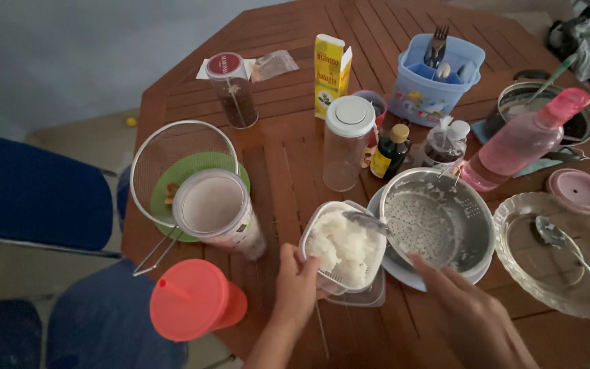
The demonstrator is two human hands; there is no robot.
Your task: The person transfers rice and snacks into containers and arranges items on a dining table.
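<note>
A brown slatted wooden table (295, 157) fills the view, crowded with kitchen things, with a blue chair (32, 195) at its left side. Near the front edge stands a square clear plastic container of white grated stuff (344, 247), resting on its flat clear lid. The left hand (296, 285) clasps the container's near left corner, thumb over the rim and fingers curled around the wall. The right hand (469, 311) reaches toward a long metal spoon (377, 229) whose bowl lies on the white heap; whether the fingers are closed on the handle cannot be told, as the hand is blurred. Just right of the container sits a round perforated steel colander (438, 219) on a pale plate. Further right lies a clear patterned glass dish (554, 263) with another spoon in it. To the left stand a tall clear cup of milky liquid (216, 212), a wire mesh strainer over a green plate (184, 174), and a coral-red lidded tumbler (192, 299).
</note>
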